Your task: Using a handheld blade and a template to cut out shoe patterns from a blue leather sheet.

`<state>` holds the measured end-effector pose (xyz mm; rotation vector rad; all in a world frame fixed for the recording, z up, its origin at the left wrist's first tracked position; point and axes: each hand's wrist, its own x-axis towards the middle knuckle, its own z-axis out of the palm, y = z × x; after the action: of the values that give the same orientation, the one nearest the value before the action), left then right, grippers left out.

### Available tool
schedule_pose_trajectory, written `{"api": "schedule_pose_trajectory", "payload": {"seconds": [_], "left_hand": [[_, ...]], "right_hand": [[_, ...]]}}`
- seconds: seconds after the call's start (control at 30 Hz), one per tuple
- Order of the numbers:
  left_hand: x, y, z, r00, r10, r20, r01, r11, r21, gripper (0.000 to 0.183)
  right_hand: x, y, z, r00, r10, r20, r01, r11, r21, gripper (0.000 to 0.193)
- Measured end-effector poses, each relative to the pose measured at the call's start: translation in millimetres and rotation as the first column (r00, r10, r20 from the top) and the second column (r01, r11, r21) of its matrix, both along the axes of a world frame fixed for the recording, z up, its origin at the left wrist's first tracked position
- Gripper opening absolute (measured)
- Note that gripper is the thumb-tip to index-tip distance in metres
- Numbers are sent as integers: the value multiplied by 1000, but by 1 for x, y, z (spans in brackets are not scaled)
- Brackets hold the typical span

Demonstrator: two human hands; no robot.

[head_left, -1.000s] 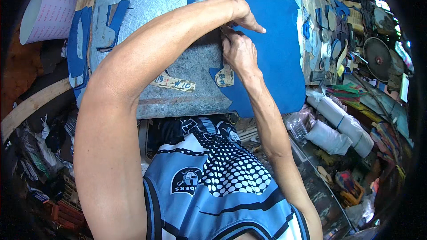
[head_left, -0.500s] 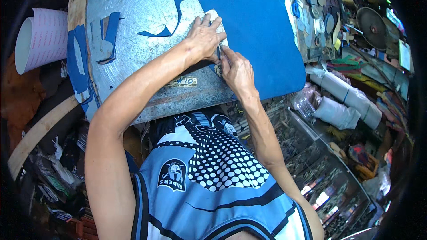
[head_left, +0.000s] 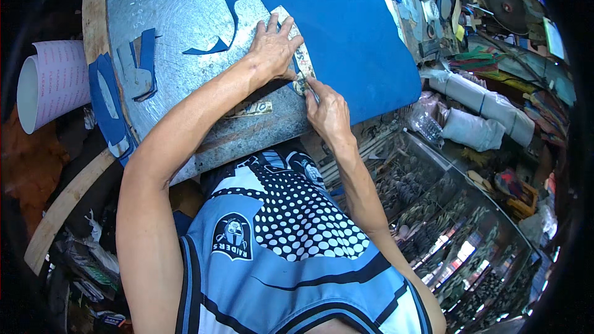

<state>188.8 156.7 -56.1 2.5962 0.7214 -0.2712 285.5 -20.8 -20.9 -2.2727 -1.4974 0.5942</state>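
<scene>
Template (head_left: 303, 57) is lying along the blue sheet (head_left: 359, 43), at its nine o'clock edge; left hand (head_left: 270, 51), fingers spread, is pressing it, ideally firmly; right hand (head_left: 330, 114), fingers curled closed, contents hidden, is resting at six o'clock.

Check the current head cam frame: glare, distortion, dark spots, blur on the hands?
Head view: pale sheen on the metal tabletop, bright reflections on the glass case; fisheye curvature toward the rim, corners black; clutter at lower left partly lost in shadow; left hand and right hand well lit, no obvious motion blur.
</scene>
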Motion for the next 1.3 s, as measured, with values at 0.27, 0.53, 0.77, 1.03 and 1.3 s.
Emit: {"api": "schedule_pose_trajectory", "payload": {"seconds": [0.27,0.53,0.77,1.03,1.3], "left_hand": [[-1,1,2,998,-55,1,55,998,33,86],[5,0,-11,994,-32,104,18,992,128,63],[5,-3,-20,982,-12,190,-17,989,148,56],[5,-2,-17,989,-7,150,-12,992,126,56],[8,-2,-16,989,-1,145,-17,993,120,56]], "right_hand": [[-10,-1,-3,998,-60,-17,60,997,39,30],[-57,5,-17,943,-332,-11,331,936,122,32],[-75,6,-25,905,-424,-16,423,897,132,36],[-82,7,-26,894,-447,-26,446,887,117,36],[-85,3,-25,867,-488,-98,496,863,93,35]]}}
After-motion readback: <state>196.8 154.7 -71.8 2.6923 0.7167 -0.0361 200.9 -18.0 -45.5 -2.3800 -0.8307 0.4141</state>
